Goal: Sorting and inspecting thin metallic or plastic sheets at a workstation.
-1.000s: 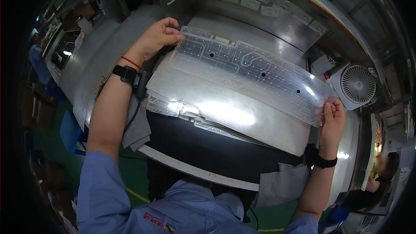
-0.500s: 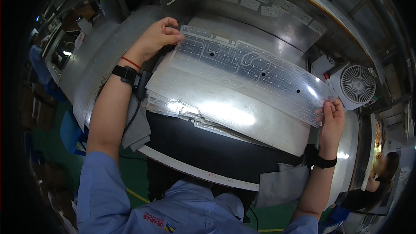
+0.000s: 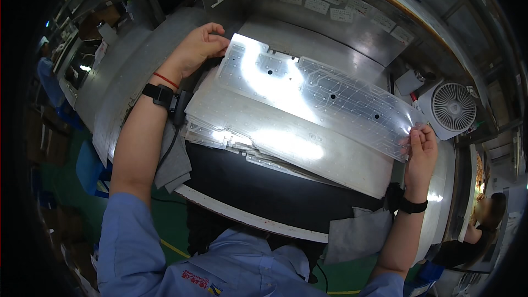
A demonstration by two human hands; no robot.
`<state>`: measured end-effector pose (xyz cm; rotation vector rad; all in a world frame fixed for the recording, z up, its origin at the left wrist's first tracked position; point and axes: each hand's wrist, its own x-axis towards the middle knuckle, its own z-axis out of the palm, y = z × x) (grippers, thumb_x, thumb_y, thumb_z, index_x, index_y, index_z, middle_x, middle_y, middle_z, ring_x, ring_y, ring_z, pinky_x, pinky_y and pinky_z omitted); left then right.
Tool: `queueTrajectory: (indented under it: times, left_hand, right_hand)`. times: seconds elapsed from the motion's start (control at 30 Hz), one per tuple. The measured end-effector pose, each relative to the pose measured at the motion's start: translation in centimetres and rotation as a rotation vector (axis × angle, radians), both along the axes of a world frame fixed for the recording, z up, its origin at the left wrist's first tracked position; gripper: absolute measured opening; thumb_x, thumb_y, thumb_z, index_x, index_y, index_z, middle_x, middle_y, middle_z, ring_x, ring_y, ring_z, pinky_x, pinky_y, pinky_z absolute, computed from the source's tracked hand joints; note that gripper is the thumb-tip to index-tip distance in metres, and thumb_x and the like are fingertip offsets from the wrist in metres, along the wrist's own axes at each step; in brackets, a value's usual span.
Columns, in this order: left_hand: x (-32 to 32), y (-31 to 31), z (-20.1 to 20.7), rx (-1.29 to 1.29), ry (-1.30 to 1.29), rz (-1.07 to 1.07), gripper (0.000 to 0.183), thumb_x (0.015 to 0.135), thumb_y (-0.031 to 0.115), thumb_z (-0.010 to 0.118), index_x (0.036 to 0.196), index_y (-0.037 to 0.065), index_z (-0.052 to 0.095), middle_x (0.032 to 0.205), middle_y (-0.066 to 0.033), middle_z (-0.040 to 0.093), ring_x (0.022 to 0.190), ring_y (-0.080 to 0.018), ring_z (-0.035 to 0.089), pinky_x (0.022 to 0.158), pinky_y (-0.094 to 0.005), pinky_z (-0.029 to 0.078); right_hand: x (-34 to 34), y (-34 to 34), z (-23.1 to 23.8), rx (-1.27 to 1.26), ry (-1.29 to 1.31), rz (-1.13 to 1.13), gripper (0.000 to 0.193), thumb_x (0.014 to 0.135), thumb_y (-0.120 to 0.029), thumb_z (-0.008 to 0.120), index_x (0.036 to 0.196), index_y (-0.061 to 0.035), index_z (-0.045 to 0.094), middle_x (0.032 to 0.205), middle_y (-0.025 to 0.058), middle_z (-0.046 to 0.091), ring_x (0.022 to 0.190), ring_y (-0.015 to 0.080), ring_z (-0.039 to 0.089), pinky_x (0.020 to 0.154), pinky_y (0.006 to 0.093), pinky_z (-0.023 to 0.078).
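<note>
A long, clear plastic keyboard membrane sheet with fine circuit traces, dots and a few black-looking holes is spread between my hands. My left hand pinches its far left corner between thumb and fingers. At the right end, my right hand grips the edge, thumb on top, with some fingertips visible through the clear film. Below the sheet lies a stack of similar sheets, unevenly piled, with bright glare on top. Strong white glare hides the traces on the held sheet's left half.
A black mat covers the bench's near side. Grey cloths hang at the front edge. A white fan stands on the right beside a canister. A metal panel with paper labels rises behind. A co-worker is at far right.
The held sheet has tilted slightly, so a broad glare now covers its left half. My left hand has shifted slightly left; my right hand has stayed in place.
</note>
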<state>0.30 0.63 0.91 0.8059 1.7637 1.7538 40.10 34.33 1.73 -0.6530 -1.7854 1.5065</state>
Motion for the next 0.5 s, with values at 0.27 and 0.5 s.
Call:
queueTrajectory:
  times: [0.27,0.5]
  left_hand:
    - [0.3,-0.01,0.11,-0.005,-0.05,-0.001,0.032,0.086,0.007,0.062,0.111,0.005,0.042,0.092,-0.0085,0.067,0.081,-0.0103,0.061,0.078,-0.022,0.048]
    - [0.27,-0.12,0.1,-0.015,-0.031,-0.015,0.026,0.087,0.004,0.062,0.103,0.009,0.042,0.089,-0.0045,0.066,0.081,-0.0085,0.062,0.076,-0.0207,0.049]
  right_hand:
    - [0.06,-0.04,0.0,0.01,0.004,-0.009,0.017,0.094,-0.009,0.053,0.11,-0.0032,0.051,0.092,0.0043,0.062,0.07,0.0092,0.06,0.056,0.0194,0.045]
    - [0.01,-0.02,-0.01,0.02,0.009,-0.013,0.017,0.095,-0.009,0.053,0.11,-0.0032,0.051,0.093,0.0047,0.062,0.07,0.0091,0.059,0.057,0.0196,0.044]
